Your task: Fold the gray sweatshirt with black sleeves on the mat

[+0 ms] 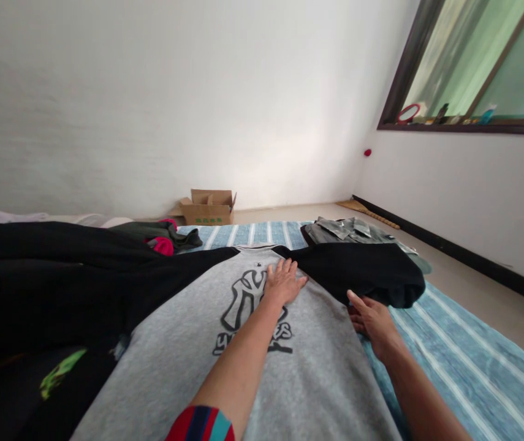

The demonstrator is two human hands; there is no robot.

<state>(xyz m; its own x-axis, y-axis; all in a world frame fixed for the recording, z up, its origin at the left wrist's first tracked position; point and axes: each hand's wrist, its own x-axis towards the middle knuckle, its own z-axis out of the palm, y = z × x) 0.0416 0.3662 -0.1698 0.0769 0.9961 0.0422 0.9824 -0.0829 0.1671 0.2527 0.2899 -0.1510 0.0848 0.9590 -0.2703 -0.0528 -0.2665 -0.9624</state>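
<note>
There was one left hand (284,282), one right hand (372,324), one grey sweatshirt (317,386) with black sleeves, one cardboard box (209,209), one striped mat (464,349), one window (464,61) and, seemingly, one folded camouflage shirt (347,231).

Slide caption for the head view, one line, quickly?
Left hand flat on grey sweatshirt, right hand at its black sleeve.

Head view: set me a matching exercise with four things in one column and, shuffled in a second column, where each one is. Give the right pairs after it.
Things:
1. Left hand
2. Right hand
3. Cardboard box
4. Grey-green shirt

Places:
A. On the floor by the far wall
B. On the far end of the blue striped mat
C. Flat on the grey sweatshirt
D. Just below the black sleeve

Pairs: 1-C, 2-D, 3-A, 4-B.
</note>
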